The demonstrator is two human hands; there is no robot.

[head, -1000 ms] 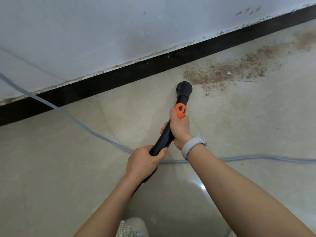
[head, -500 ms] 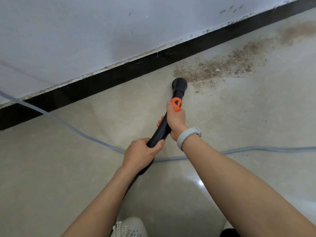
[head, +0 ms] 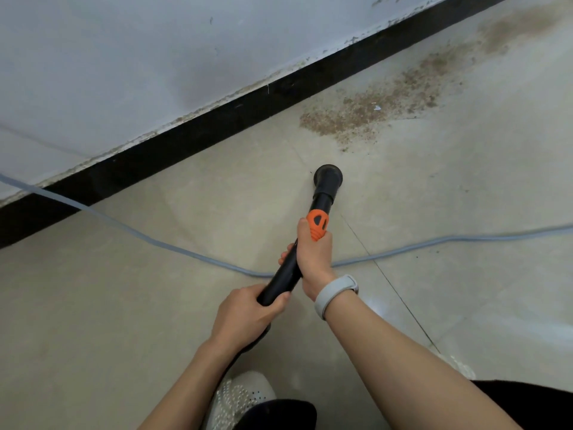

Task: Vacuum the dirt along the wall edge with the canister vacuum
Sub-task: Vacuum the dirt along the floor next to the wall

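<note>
The round black vacuum nozzle [head: 328,176] has drawn back from the brown dirt patch [head: 369,114], which now lies apart, beside the black skirting board [head: 198,136]. The right hand [head: 313,259] grips the black wand [head: 283,276] below its orange collar [head: 317,224]; the left hand [head: 246,316] wraps the lower end. A grey cable [head: 173,248] crosses the beige tiled floor [head: 108,305] behind the nozzle, with bare tile either side.

Your nozzle [head: 328,176] sits on the floor [head: 124,305] just short of the dirt [head: 369,114], which lies along the skirting [head: 217,125]; the cable [head: 434,243] seems to pass under your hands.
</note>
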